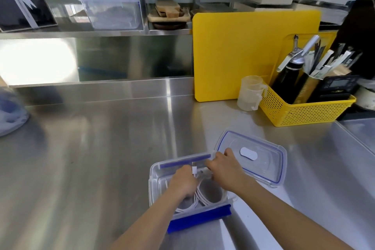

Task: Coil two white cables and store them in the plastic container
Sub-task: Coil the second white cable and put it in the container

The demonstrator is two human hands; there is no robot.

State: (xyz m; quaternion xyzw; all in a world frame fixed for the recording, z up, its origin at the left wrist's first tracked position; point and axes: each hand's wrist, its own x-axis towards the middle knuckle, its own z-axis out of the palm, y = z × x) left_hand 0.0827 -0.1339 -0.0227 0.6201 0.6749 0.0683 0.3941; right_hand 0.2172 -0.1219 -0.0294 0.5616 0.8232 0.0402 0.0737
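Down inside the plastic container (156, 180), both hands work at the white cables (199, 195). The left hand (182, 182) is curled closed over one coil, with a white plug end (194, 169) sticking up just past its knuckles. The right hand (225, 169) reaches in from the right, fingers bent down toward the far right corner of the box and apparently pinching cable there; motion blur keeps me from telling how tightly it grips. White loops lie on the container floor below and between the two hands, near the blue latch (199, 218) on the near edge. The clear lid (263, 160), blue-rimmed, lies flat on the steel counter (101, 158) just right of the container, touching the right hand's far side. Further right and far, a yellow basket (304, 111) holds utensils, with a yellow cutting board (233, 57) standing behind it.
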